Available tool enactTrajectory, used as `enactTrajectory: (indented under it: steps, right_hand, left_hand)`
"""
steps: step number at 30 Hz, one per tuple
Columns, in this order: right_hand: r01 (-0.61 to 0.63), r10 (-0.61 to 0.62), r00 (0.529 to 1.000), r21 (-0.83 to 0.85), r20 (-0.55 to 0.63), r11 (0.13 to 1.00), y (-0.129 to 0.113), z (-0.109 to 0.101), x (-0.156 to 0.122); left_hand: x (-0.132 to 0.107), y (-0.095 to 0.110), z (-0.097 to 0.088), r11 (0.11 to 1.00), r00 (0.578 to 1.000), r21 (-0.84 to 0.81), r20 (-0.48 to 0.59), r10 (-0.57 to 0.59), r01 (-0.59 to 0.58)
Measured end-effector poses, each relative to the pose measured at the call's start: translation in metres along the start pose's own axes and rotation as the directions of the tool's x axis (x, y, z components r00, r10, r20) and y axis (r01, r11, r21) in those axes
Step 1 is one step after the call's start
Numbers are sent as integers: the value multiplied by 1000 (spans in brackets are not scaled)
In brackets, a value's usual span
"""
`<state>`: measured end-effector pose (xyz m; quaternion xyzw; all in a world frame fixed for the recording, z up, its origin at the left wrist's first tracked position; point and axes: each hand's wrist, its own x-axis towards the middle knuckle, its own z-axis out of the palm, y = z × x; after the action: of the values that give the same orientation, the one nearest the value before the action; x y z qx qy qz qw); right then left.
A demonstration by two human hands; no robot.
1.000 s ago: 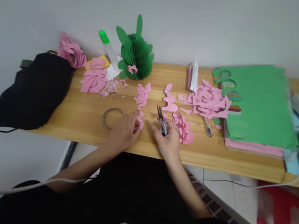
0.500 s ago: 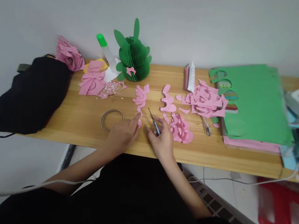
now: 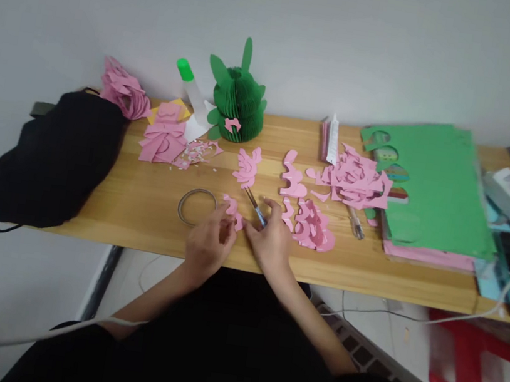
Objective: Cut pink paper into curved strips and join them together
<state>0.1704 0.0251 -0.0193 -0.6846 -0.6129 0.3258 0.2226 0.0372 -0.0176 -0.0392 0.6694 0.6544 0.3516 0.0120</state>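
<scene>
My left hand (image 3: 210, 240) is at the front of the wooden table, its fingers curled at the edge of a small wavy pink paper cut-out (image 3: 232, 208), which they seem to pinch. In my right hand (image 3: 271, 236) is a pair of slim tweezers (image 3: 259, 212) with a bluish grip, tips pointing away and to the left. Beyond the tips lies a layered pink paper cut-out (image 3: 248, 166). More wavy pink pieces (image 3: 294, 181) and a stack of pink cut-outs (image 3: 313, 226) are right of the tweezers. A tape roll (image 3: 180, 206) lies flat beside my left hand.
Behind stands a green honeycomb paper figure (image 3: 239, 103) bearing a pink piece, near a green-capped glue bottle (image 3: 189, 80). Pink scraps (image 3: 359, 177), a white tube (image 3: 333, 140), a pen (image 3: 356, 223) and green sheets (image 3: 439, 191) are rightward. A black bag (image 3: 58, 157) sits left.
My left hand's pointing finger has drawn back and curled, and the small pink cut-out now shows more fully. The tweezers have shifted slightly down and left in the picture. The whole view has moved a little.
</scene>
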Motion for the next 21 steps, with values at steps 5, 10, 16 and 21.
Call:
enactTrajectory:
  steps: [5,10,16,21]
  right_hand:
    - [-30,34,999,-99,35,995,-3,-1,2]
    - [-38,41,999,-97,33,995,-3,-1,3]
    - [-33,34,999,76,-15,997,2,-1,2]
    - [-114,96,993,430,65,896,-2,-6,14]
  left_hand:
    - [-3,-11,-5,999,998,10,-57,-31,32]
    - [7,-29,-15,968,968,47,74,241,-245]
    - [17,-40,-15,873,860,-5,172,480,-487]
    - [19,-44,-15,856,826,-83,233,514,-510]
